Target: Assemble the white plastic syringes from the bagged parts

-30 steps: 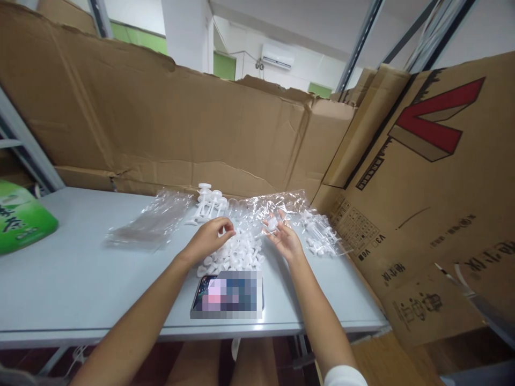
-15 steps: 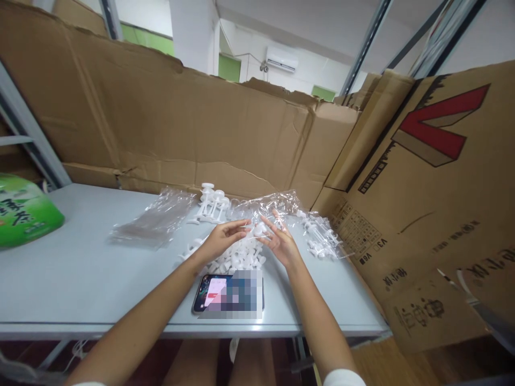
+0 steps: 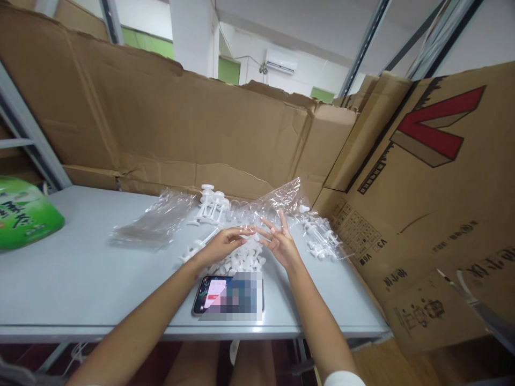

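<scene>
My left hand reaches over a pile of small white plastic pieces, its fingers stretched out and its thumb apart. My right hand is at the pile's right side with its fingers spread. The fingertips of both hands nearly meet above the pile; whether they touch I cannot tell. Near them shows a small white piece, and whether it is held is unclear. Behind my right hand lies a crumpled clear plastic bag, with a white cap-like piece at its right end.
A phone lies before the pile. White plunger-like parts stand behind. Flat clear bags lie left, and a filled clear bag right. A green package sits far left. Cardboard walls the table's back and right.
The clear bag between my hands now lies farther back, its end raised. The white piece has shifted from between my hands to the right. My right fingers have spread wider.
</scene>
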A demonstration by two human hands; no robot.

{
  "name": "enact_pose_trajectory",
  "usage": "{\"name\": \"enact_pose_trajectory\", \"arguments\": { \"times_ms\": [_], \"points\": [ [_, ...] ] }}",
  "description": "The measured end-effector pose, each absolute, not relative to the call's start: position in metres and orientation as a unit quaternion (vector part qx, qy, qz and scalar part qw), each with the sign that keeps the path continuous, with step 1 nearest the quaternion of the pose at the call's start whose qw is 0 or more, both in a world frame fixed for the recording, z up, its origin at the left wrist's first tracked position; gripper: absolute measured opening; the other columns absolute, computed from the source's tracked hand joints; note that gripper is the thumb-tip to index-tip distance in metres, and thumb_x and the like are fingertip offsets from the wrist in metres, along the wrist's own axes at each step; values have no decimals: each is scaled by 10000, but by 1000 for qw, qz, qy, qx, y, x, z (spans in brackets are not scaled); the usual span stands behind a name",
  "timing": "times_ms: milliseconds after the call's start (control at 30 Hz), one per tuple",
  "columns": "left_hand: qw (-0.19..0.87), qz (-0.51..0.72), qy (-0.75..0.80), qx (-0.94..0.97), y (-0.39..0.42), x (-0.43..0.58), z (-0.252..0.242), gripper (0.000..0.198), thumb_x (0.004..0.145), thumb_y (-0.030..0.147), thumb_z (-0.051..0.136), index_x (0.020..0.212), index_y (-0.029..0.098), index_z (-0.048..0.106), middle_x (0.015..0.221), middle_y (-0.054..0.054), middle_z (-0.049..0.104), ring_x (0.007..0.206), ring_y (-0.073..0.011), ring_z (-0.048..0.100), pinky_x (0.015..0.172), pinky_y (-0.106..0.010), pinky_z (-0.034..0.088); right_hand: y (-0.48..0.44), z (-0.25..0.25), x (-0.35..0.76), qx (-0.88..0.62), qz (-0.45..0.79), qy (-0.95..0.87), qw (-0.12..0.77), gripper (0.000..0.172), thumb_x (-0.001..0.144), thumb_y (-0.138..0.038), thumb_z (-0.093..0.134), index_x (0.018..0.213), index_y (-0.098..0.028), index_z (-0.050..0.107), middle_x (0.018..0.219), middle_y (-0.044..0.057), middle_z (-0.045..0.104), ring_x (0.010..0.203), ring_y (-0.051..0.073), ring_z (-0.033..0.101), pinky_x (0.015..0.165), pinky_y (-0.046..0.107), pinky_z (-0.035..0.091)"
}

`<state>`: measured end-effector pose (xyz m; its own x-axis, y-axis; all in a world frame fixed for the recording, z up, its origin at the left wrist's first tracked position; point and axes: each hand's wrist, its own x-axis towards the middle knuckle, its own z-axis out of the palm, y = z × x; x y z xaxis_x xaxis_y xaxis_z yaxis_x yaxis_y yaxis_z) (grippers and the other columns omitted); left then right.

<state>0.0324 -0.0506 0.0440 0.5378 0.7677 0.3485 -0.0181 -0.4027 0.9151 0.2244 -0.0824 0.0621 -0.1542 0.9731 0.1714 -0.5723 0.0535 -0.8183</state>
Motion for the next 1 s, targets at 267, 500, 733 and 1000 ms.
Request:
{"name": "enact_pose_trajectory", "arguments": {
  "times_ms": [267,500,733,1000],
  "points": [
    [363,365,254,819,-53,29,47,410,755,155,457,1133,258,578,1300,-54,463,1151,-207,448,846,-307,461,-81,59,224,-246,642,-411,598,688,736,-162,614,1291,-402,286,1212,40,557,944,192,628,820,419,491],
    [313,350,299,831,-44,26,39,358,733,140,428,1015,221,633,1077,-58,591,954,-176,557,820,-304,461,-76,55,225,-267,638,-396,603,679,719,-153,620,1277,-387,311,1184,38,573,941,199,630,825,455,493],
    [255,313,341,849,-37,18,32,350,706,110,401,912,225,660,1001,-34,627,927,-181,574,851,-320,431,-70,52,233,-288,615,-378,629,714,702,-139,619,1286,-384,291,1147,32,593,908,212,643,785,454,515],
    [338,395,384,763,-35,22,34,318,752,290,502,1029,190,622,1030,-71,639,897,-200,588,804,-341,445,-70,53,235,-289,592,-391,643,737,710,-141,614,1307,-379,254,1184,50,576,886,202,646,813,468,493]
  ]
}}
